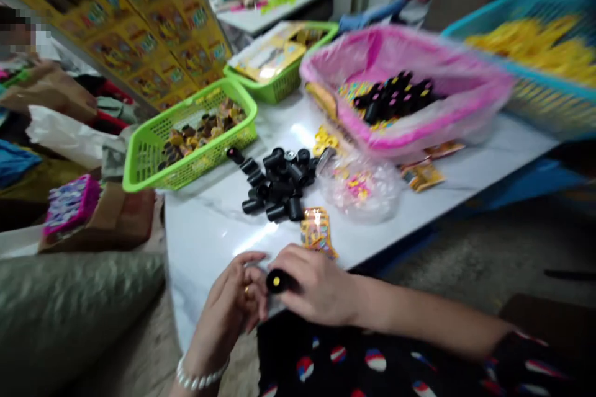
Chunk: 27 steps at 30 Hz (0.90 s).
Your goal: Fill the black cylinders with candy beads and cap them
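Black cyl. w/ yellow dot [277, 281] clamped in R hand [316, 285], just above edge of white marble table [209, 242]; L hand [228, 304] curled close beside, contact unclear. Loose black cyls. [279, 183] piled ahead on table, near green plastic basket [233, 136].

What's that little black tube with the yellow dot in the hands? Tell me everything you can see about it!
It is a small black cylinder that looks like smooth plastic, with a round yellow dot in the middle of its end. It lies sideways, with the dotted end facing left. The fingers of the right hand grip it and hide its other end. The left hand is right beside it, but the picture is too blurred to tell whether they touch.
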Tool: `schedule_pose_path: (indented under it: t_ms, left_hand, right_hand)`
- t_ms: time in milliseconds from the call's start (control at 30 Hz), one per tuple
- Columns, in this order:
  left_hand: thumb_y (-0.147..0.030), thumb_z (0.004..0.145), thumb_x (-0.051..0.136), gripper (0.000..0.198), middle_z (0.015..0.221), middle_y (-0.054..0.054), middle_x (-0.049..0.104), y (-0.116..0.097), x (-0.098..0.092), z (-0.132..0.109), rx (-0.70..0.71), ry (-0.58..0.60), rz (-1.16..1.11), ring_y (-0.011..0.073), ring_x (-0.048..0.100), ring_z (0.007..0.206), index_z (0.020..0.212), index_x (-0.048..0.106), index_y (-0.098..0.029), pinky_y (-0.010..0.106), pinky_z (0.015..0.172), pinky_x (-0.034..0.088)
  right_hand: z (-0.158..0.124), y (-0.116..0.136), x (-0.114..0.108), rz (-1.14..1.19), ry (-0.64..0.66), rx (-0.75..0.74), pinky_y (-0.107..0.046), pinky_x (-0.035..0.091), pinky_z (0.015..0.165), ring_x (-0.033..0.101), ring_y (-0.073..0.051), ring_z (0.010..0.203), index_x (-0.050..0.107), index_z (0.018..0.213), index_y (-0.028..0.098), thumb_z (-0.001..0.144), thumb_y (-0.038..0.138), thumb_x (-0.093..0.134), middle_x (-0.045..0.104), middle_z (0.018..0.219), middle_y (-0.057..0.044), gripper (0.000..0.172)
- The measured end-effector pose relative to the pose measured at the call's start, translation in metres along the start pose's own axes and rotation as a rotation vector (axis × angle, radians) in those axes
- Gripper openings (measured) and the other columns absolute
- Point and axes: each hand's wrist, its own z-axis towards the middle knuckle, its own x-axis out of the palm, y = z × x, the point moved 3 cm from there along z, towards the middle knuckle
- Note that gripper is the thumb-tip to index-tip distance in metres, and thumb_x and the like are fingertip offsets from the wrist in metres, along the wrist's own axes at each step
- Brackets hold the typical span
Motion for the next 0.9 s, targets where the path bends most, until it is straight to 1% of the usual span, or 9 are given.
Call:
schedule_pose_path:
  t_ms: [100,200,300,367,500,600,700,800,900]
  left_hand:
    - [-0.059,0.078,0.066,0.051,0.067,-0.003,0.057,0.008,-0.003,-0.002,0.07,-0.141,0.015,0.0076,0.048,0.042,0.108,0.054,-0.02,0.014,0.035,0.024]
    - [-0.055,0.078,0.067,0.042,0.065,-0.002,0.057,0.007,0.0,-0.002,0.202,-0.197,0.212,0.0089,0.048,0.046,0.099,0.059,-0.019,0.018,0.04,0.03]
    - [-0.05,0.082,0.066,0.032,0.071,0.0,0.061,-0.011,0.008,0.003,0.508,-0.266,0.626,0.0128,0.054,0.057,0.096,0.065,-0.021,0.024,0.054,0.044]
    - [-0.045,0.086,0.062,0.03,0.081,0.002,0.064,-0.025,0.016,0.01,0.737,-0.319,0.896,0.0143,0.057,0.063,0.103,0.066,-0.022,0.027,0.064,0.049]
    - [-0.035,0.092,0.054,0.035,0.109,0.011,0.064,-0.036,0.033,0.032,1.04,-0.446,1.298,0.0191,0.065,0.076,0.121,0.061,-0.018,0.029,0.065,0.051]
    - [-0.027,0.093,0.052,0.033,0.12,0.013,0.062,-0.034,0.042,0.045,1.101,-0.484,1.468,0.0229,0.067,0.085,0.122,0.059,-0.015,0.029,0.06,0.05]
    - [-0.023,0.092,0.051,0.028,0.117,0.012,0.063,-0.033,0.046,0.051,1.087,-0.474,1.5,0.0222,0.067,0.082,0.118,0.058,-0.015,0.028,0.055,0.049]
    - [-0.026,0.09,0.053,0.035,0.108,0.012,0.062,-0.033,0.045,0.049,0.999,-0.459,1.44,0.0212,0.065,0.075,0.122,0.054,-0.013,0.029,0.054,0.049]
    - [-0.026,0.09,0.053,0.039,0.106,0.012,0.06,-0.031,0.041,0.038,0.98,-0.384,1.265,0.0212,0.065,0.085,0.128,0.051,-0.013,0.031,0.07,0.054]
  right_hand:
    - [0.006,0.007,-0.045,-0.078,-0.057,-0.046,-0.028,0.053,0.079,0.063,-0.018,0.089,0.057,0.113,0.016,0.078,0.02,0.066,0.066,0.098,-0.007,0.036]
    - [0.03,0.007,-0.127,-0.404,-0.258,-0.01,-0.031,0.052,0.08,0.065,-0.018,0.087,0.059,0.114,0.017,0.082,0.018,0.064,0.068,0.102,-0.008,0.032]
    - [0.067,-0.004,-0.208,-0.841,-0.457,0.093,-0.04,0.047,0.09,0.063,-0.025,0.098,0.063,0.112,0.017,0.085,0.021,0.062,0.068,0.105,-0.01,0.028]
    - [0.085,-0.01,-0.237,-0.911,-0.436,0.124,-0.043,0.045,0.093,0.061,-0.03,0.104,0.063,0.113,0.013,0.08,0.022,0.069,0.067,0.109,-0.014,0.035]
    - [0.078,-0.007,-0.227,-0.94,-0.302,0.119,-0.032,0.046,0.084,0.064,-0.02,0.089,0.069,0.099,0.015,0.088,0.02,0.058,0.07,0.097,-0.009,0.017]
    - [0.052,-0.021,-0.191,-0.941,0.012,0.257,-0.027,0.045,0.072,0.064,-0.017,0.075,0.071,0.078,0.017,0.085,0.013,0.054,0.071,0.079,-0.005,0.019]
    - [0.032,-0.046,-0.168,-0.984,0.248,0.38,-0.028,0.042,0.07,0.064,-0.019,0.078,0.072,0.082,0.015,0.084,0.013,0.054,0.072,0.082,-0.009,0.018]
    - [0.027,-0.061,-0.163,-0.999,0.251,0.395,-0.028,0.041,0.069,0.064,-0.02,0.083,0.071,0.088,0.016,0.085,0.016,0.053,0.071,0.09,-0.01,0.018]
    - [0.027,-0.065,-0.165,-0.967,0.189,0.421,-0.028,0.039,0.067,0.063,-0.02,0.078,0.069,0.082,0.017,0.084,0.017,0.053,0.071,0.084,-0.008,0.016]
